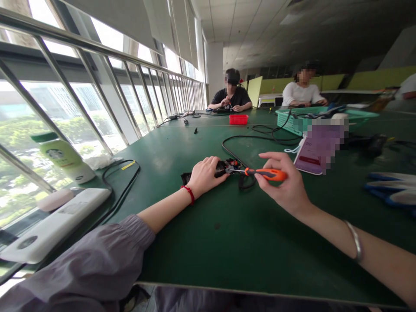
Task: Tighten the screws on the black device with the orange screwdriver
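My left hand (207,174) is wrapped over a black device (222,167) lying on the green table, pressing it down. Its right end shows a few orange parts; the rest is hidden under my fingers, so I cannot tell its kind. In my right hand (283,182) is an orange and dark grey screwdriver (267,174), gripped by the handle between thumb and fingers. The shaft lies nearly level and points left, its tip at the exposed end of the device. A black cable (224,143) runs from near the device toward the back of the table.
A phone (313,151) leans upright by a green basket (290,122) of items. Blue-and-white gloves (394,188) lie at right. A red tray (238,119) sits farther back. At left are a bottle (63,158) and a white power bank (56,225). Other people sit across the table.
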The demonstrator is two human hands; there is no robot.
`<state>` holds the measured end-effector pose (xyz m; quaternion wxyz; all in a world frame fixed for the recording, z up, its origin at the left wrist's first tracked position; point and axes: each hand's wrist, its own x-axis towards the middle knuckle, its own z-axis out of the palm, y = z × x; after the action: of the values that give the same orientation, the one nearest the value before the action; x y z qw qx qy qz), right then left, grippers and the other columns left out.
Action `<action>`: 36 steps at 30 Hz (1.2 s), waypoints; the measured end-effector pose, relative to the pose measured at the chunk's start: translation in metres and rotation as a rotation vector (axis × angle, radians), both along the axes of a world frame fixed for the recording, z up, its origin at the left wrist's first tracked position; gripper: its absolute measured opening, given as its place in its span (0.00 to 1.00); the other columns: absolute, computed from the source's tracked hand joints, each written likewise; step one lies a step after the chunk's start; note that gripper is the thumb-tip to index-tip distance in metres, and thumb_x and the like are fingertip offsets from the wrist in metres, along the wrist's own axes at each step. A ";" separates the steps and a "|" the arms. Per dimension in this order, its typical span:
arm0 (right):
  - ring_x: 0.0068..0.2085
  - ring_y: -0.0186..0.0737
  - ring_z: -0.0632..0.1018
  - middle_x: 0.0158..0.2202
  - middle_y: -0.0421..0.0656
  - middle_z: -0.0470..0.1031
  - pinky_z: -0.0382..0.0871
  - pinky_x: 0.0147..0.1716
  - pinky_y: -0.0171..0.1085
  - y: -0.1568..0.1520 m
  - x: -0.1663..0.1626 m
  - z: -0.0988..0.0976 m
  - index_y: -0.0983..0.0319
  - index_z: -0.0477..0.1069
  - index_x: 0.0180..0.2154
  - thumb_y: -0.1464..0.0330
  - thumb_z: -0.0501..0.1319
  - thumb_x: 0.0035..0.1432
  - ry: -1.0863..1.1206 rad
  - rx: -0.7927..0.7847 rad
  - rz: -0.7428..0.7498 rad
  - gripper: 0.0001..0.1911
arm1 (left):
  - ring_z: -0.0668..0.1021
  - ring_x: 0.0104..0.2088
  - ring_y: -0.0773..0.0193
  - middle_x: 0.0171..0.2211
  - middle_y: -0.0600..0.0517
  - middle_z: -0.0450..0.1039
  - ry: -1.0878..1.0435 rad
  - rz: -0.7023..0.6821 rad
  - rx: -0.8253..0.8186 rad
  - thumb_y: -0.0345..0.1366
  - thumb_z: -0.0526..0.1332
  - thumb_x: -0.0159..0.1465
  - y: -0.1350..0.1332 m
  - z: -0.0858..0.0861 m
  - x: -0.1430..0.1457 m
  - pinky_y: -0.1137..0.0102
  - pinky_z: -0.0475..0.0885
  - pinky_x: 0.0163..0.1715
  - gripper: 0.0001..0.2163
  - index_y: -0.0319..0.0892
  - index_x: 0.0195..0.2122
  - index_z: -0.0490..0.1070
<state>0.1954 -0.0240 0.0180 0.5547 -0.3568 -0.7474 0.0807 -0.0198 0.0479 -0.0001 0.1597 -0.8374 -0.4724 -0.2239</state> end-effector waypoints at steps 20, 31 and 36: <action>0.29 0.36 0.74 0.30 0.38 0.68 0.71 0.30 0.37 0.002 0.000 -0.004 0.58 0.60 0.48 0.69 0.63 0.50 0.051 0.016 0.008 0.23 | 0.74 0.42 0.58 0.40 0.49 0.72 -0.002 -0.015 -0.025 0.50 0.57 0.60 0.001 -0.001 0.000 0.66 0.68 0.38 0.18 0.42 0.44 0.64; 0.33 0.39 0.74 0.34 0.41 0.69 0.72 0.35 0.40 0.002 0.004 0.005 0.57 0.58 0.51 0.71 0.63 0.49 0.062 0.107 0.027 0.27 | 0.74 0.42 0.58 0.40 0.49 0.72 0.016 -0.070 -0.010 0.47 0.57 0.60 0.001 0.000 0.000 0.67 0.68 0.38 0.17 0.42 0.45 0.63; 0.21 0.33 0.69 0.18 0.32 0.63 0.67 0.28 0.36 0.000 0.011 0.011 0.57 0.64 0.44 0.66 0.62 0.53 -0.160 -0.033 0.025 0.16 | 0.74 0.41 0.58 0.40 0.49 0.72 0.015 -0.073 -0.011 0.48 0.56 0.60 0.000 0.001 0.001 0.67 0.68 0.38 0.17 0.42 0.44 0.64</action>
<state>0.2068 -0.0241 0.0293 0.4861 -0.3618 -0.7923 0.0714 -0.0189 0.0480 0.0007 0.1503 -0.8567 -0.4414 -0.2205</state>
